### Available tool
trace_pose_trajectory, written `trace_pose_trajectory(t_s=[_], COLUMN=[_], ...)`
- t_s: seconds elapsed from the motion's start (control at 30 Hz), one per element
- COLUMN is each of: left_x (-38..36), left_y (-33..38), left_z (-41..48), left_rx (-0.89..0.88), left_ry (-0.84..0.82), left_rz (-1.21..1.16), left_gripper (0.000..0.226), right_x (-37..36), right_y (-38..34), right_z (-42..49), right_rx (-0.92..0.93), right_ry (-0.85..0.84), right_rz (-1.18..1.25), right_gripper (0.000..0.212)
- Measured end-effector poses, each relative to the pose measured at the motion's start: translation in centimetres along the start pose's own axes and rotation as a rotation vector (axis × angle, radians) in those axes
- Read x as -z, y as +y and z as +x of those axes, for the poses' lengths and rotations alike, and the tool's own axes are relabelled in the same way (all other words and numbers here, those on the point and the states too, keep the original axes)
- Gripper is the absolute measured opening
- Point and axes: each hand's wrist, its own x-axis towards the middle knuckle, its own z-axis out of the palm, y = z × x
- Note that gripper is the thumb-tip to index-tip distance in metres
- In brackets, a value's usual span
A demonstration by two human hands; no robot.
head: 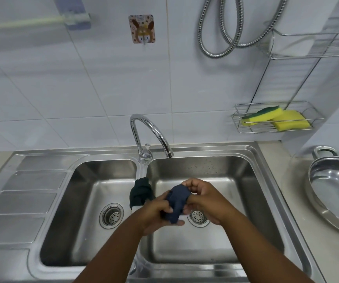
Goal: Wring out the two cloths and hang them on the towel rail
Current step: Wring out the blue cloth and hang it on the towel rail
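Hands: left hand (157, 213) and right hand (204, 198) both have fingers closed on blue cloth (177, 203).
Green cloth (141, 193): draped over sink (111, 180) divider, at 9 o'clock of hands.
Rail (21, 22): 11 o'clock, bare.

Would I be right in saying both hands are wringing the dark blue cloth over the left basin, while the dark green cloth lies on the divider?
Not quite: the head view shows both hands wringing the dark blue cloth over the right basin, not the left. The dark green cloth does lie on the divider.

No legible text on anything
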Motion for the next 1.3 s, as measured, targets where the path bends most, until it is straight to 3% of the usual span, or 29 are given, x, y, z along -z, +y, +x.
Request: trace_pose_trajectory(t_s=[0.1,0.17,0.27,0.43,0.5,0.57,0.63,0.7,0.8,0.83,0.93,1.0,1.07,1.17,1.23,1.3], left_x=[-0.7,-1.2,-0.7,-0.8,-1.7,-2.3,-2.2,-1.1,0.2,0.0,-0.9,-1.0,-0.6,0.1,0.6,1.4], left_y=[0.2,0.6,1.1,1.3,1.1,0.6,0.2,0.0,-0.5,-0.5,-1.2,-1.3,-1.3,-2.1,-3.4,-4.6], left_z=[0.4,0.8,1.7,3.3,4.1,4.6,4.7,5.1,5.7,5.6,5.8,6.2,6.5,6.5,6.2,5.5], left_rx=[0.046,0.055,0.031,-0.286,-0.411,-0.523,-0.613,-0.691,-0.589,-0.475,-0.017,0.286,0.455,0.341,0.174,-0.004], left_ry=[-0.067,0.072,0.218,0.169,0.115,0.024,-0.065,-0.070,-0.017,0.007,-0.074,-0.156,-0.204,-0.121,-0.014,0.102], left_rz=[0.248,0.592,1.208,1.874,1.993,2.088,2.140,2.149,2.125,2.136,2.025,1.793,1.550,1.476,1.490,1.465], left_gripper=[0.045,0.034,0.039,0.018,0.013,0.009,0.013,0.019,0.011,0.013,0.024,0.022,0.019,0.031,0.050,0.070], right_x=[0.0,0.8,2.5,3.8,3.6,3.0,2.3,1.7,1.0,0.8,0.7,0.7,0.4,0.8,0.9,1.0], right_y=[0.4,0.5,1.1,1.9,1.9,1.9,2.4,3.2,4.0,4.2,5.5,7.3,8.3,9.3,8.8,7.6], right_z=[-0.3,-0.5,-0.7,-0.8,-0.6,-0.3,-0.3,-0.4,-0.5,-0.6,-0.8,-0.9,-1.3,-1.2,-1.6,-1.7], right_rx=[0.014,0.017,-0.049,-0.306,-0.438,-0.531,-0.561,-0.570,-0.493,-0.438,-0.154,0.182,0.310,0.321,0.117,-0.166], right_ry=[0.032,0.041,-0.038,-0.294,-0.424,-0.491,-0.473,-0.338,-0.157,-0.143,-0.105,-0.027,0.003,0.059,0.069,0.017], right_rz=[0.033,-0.022,-0.112,0.179,0.088,-0.041,-0.157,-0.175,-0.266,-0.445,-1.115,-1.485,-1.661,-1.574,-1.395,-0.999], right_gripper=[0.032,0.035,0.043,0.055,0.058,0.048,0.030,0.011,0.015,0.008,0.023,0.024,0.025,0.024,0.032,0.028])
